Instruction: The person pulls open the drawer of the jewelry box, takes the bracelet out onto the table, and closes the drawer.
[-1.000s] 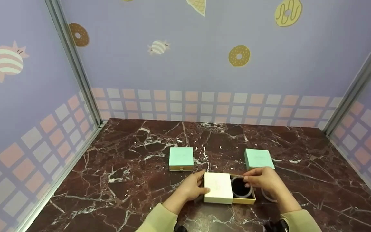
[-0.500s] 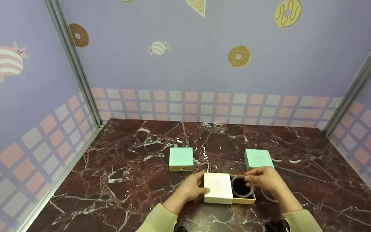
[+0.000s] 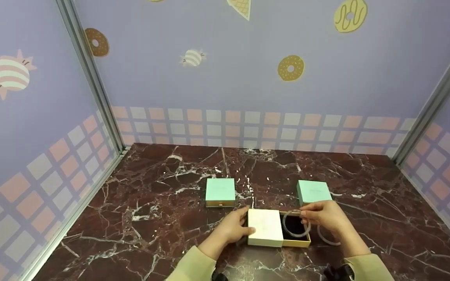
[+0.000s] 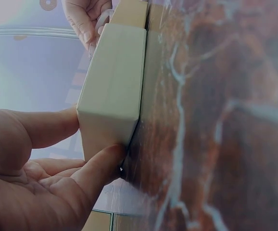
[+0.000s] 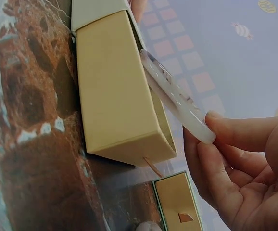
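A cream box sleeve (image 3: 265, 227) lies on the table, its gold drawer (image 3: 297, 243) pulled out to the right. Dark lining shows inside the drawer. At the sleeve's left end my left hand (image 3: 229, 227) holds the box, thumb and fingers against its edges, as the left wrist view (image 4: 47, 163) also shows. My right hand (image 3: 323, 215) pinches a pale translucent bangle (image 5: 177, 106) between thumb and fingers. The bangle is tilted over the drawer, its lower edge near the drawer's rim. Whether it touches the lining I cannot tell.
A second pale bangle (image 3: 328, 242) lies on the table beneath my right wrist. Behind are two mint-green boxes, one at left (image 3: 220, 191) and one at right (image 3: 314, 191), partly behind my right hand. Printed walls enclose the marble table (image 3: 170, 234).
The bangle has tipped up out of the drawer's lining, its far edge rising as my right hand moves slightly right. My left hand and the box stay in place.
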`<state>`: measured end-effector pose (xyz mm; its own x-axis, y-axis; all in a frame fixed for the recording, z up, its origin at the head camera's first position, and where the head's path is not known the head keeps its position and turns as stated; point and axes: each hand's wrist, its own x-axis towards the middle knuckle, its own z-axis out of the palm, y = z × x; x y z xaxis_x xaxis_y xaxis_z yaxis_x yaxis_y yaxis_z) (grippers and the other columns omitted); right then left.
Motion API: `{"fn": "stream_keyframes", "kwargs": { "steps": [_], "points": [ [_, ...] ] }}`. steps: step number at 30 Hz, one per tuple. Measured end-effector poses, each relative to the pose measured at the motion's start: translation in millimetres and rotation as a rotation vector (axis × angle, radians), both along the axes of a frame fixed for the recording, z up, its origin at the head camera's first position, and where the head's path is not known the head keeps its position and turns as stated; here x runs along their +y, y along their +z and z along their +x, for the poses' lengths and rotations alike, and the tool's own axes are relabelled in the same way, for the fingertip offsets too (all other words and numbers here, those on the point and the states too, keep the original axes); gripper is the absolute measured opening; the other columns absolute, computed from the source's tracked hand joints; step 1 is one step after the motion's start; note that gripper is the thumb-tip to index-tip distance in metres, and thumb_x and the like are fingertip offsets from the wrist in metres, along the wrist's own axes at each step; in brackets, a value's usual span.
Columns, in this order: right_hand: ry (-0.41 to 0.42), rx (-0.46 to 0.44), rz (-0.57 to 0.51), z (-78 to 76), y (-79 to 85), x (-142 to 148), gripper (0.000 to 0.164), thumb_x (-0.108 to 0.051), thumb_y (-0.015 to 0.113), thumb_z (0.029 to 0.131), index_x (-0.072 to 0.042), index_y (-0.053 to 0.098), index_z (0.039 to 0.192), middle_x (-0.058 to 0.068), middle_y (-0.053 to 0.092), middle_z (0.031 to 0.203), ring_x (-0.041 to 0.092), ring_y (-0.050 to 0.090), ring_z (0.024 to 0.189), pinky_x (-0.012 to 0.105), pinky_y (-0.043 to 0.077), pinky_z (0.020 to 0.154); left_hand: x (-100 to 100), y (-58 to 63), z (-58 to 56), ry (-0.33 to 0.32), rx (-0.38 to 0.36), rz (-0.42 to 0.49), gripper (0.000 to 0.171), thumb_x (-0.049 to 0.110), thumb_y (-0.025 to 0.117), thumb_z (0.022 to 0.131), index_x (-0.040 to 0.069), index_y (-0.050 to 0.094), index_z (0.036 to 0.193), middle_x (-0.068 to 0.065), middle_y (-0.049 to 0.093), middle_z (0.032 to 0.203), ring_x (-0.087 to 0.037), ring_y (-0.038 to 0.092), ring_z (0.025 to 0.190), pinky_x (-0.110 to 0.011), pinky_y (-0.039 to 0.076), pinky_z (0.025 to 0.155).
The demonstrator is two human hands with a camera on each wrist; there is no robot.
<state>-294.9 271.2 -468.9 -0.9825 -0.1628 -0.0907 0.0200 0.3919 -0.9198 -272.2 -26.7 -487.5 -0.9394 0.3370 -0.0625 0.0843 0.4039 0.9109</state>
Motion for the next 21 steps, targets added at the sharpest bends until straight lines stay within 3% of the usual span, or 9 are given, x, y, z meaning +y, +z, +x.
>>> {"fn": "stream_keyframes", "kwargs": {
  "steps": [5, 21],
  "points": [
    [-0.019, 0.012, -0.002, -0.1, 1.5, 1.6, 0.029, -0.004, 0.072, 0.094, 0.018, 0.070, 0.113, 0.008, 0.078, 0.079, 0.007, 0.072, 0.069, 0.018, 0.063, 0.067, 0.3, -0.1, -0.1, 0.006, -0.008, -0.003, 0.076, -0.002, 0.074, 0.091, -0.013, 0.034, 0.154, -0.033, 0.033, 0.161, -0.048, 0.043, 0.145, -0.052, 0.045, 0.118],
    [-0.032, -0.020, -0.003, -1.0, 2.0, 9.7, 0.029, -0.002, 0.070, 0.095, 0.020, 0.068, 0.114, 0.010, 0.079, 0.085, 0.009, 0.072, 0.070, 0.020, 0.064, 0.067, 0.5, -0.7, 0.4, 0.015, -0.006, 0.001, 0.077, -0.004, 0.074, 0.089, -0.013, 0.034, 0.154, -0.034, 0.036, 0.159, -0.047, 0.044, 0.144, -0.051, 0.044, 0.118]
  ]
}}
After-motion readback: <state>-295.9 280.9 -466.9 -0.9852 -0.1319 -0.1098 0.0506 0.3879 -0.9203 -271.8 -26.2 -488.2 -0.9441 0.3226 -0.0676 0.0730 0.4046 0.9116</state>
